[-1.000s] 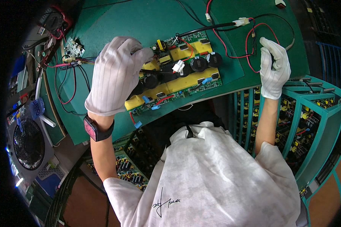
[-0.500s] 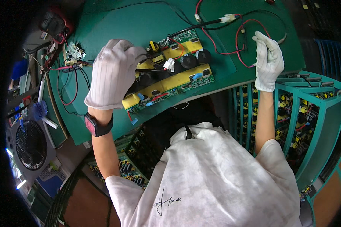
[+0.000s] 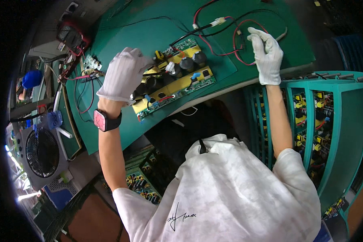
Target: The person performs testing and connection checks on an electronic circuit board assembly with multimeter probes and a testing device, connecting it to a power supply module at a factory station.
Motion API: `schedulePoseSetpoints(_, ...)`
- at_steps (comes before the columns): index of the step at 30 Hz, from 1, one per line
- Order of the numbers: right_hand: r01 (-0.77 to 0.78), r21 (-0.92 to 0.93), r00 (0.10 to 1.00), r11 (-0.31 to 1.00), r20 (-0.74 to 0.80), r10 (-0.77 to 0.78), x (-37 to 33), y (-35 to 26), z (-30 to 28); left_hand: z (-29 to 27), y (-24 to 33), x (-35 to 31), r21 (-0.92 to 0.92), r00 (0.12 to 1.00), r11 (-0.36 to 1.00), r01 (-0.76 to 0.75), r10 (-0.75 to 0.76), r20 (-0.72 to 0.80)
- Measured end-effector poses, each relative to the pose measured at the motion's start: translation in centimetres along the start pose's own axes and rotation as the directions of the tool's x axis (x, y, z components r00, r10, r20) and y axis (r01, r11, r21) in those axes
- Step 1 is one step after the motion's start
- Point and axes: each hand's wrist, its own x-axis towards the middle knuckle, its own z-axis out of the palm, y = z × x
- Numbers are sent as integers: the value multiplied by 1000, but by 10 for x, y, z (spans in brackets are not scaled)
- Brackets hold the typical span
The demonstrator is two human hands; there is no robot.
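A green circuit board point(image 3: 195, 85) with yellow strips, black capacitors and coils lies at an angle on the table. My left hand point(image 3: 123, 76), in a white striped glove, is over the board's left end. Its fingers are curled, and their tips are hidden behind the glove. A white connector point(image 3: 170, 67) rests among the capacitors, right of that hand. My right hand point(image 3: 267, 56), also gloved, is raised near the table's right side, next to a loop of red wire point(image 3: 234, 43). Its fingers are loosely bent with the thumb apart, and nothing shows between them.
The green table point(image 3: 121, 131) carries black and red cables joined by a white plug point(image 3: 218, 21). A small circuit board point(image 3: 93, 62) and a red-and-black meter point(image 3: 73, 36) are at the left. Green racks point(image 3: 345, 133) of boards stand at the right; a fan point(image 3: 42, 153) stands lower left.
The view has shifted, so the table and board sit further up in it. My right hand's fingers have bent, and a gap now shows beside the thumb. My left hand stays over the board's left end.
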Motion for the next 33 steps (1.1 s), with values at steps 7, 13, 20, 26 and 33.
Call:
schedulePoseSetpoints(7,-106,42,993,994,-46,107,2,-5,-2,4,0,3,-156,996,988,-18,5,-84)
schedulePoseSetpoints(13,-121,76,990,990,-57,125,0,-8,-4,-2,2,-5,-233,998,970,67,-68,3)
schedulePoseSetpoints(20,-7,-418,987,908,-148,-60,91,20,-44,-47,53,-17,-309,886,934,179,-289,-362)
schedulePoseSetpoints(26,203,-747,923,633,362,131,205,151,-52,-29,163,12,-620,923,782,-67,-188,-337)
schedulePoseSetpoints(33,235,-725,911,648,397,114,212,151,-67,21,231,79,-421,934,905,53,-194,-300)
